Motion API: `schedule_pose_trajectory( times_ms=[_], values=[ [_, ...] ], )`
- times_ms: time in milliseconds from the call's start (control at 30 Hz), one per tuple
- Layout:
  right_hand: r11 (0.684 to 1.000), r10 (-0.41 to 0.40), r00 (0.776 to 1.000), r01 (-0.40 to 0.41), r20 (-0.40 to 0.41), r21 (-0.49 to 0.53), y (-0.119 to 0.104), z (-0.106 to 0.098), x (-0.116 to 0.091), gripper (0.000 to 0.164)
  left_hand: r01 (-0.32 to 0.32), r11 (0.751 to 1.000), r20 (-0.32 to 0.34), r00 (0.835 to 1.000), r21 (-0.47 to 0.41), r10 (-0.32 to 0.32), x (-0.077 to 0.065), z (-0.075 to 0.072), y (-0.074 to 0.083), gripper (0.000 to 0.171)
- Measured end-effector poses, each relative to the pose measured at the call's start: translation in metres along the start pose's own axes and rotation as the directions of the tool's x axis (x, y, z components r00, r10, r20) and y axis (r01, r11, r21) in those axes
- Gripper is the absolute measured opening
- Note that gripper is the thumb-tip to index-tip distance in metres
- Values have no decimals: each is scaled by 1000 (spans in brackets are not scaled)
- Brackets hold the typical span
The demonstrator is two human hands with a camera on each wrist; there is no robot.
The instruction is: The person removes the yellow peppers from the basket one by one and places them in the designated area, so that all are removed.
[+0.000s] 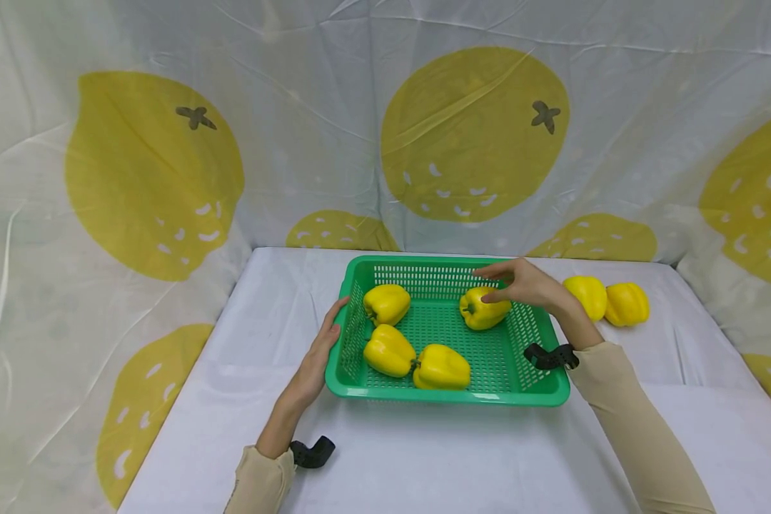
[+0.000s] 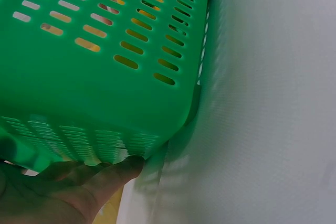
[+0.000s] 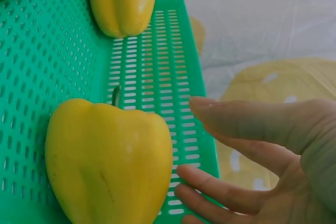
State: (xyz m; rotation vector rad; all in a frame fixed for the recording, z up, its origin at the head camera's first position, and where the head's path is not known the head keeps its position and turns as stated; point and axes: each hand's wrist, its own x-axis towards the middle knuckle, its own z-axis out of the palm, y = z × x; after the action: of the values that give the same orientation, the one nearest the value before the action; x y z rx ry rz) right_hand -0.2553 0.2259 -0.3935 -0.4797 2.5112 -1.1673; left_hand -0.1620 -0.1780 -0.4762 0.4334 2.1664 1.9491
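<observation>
A green plastic basket (image 1: 446, 395) with slotted walls holds several yellow bell peppers. My left hand (image 1: 313, 364) rests along its left side; in the left wrist view the fingers (image 2: 113, 179) lie against the slotted outer wall. Inside the basket at the back right sits one bell pepper (image 1: 482, 314), its stem toward the left. Above this pepper is my right hand (image 1: 525, 284), thumb and fingers spread apart. The right wrist view shows the fingers (image 3: 226, 187) beside the pepper (image 3: 110, 161), with nothing between them and the thumb.
Two more yellow bell peppers (image 1: 586, 296) lie side by side on the white-covered table (image 1: 681, 428), right of the basket. In the basket's left half lie other peppers (image 1: 388, 350). A cloth (image 1: 321, 107) printed with lemons hangs behind and at both sides.
</observation>
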Motion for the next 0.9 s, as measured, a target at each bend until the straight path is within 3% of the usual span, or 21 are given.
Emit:
schedule_pose_trajectory(
  times_ms=[367,900],
  values=[
    [1000,-13,996,13,94,0,2,0,7,55,1,1000,1,1000,-3,-1,0,0,0,50],
    [999,14,988,-9,154,-33,5,0,14,52,2,1000,-1,1000,-1,-2,1,0,0,50]
  ],
)
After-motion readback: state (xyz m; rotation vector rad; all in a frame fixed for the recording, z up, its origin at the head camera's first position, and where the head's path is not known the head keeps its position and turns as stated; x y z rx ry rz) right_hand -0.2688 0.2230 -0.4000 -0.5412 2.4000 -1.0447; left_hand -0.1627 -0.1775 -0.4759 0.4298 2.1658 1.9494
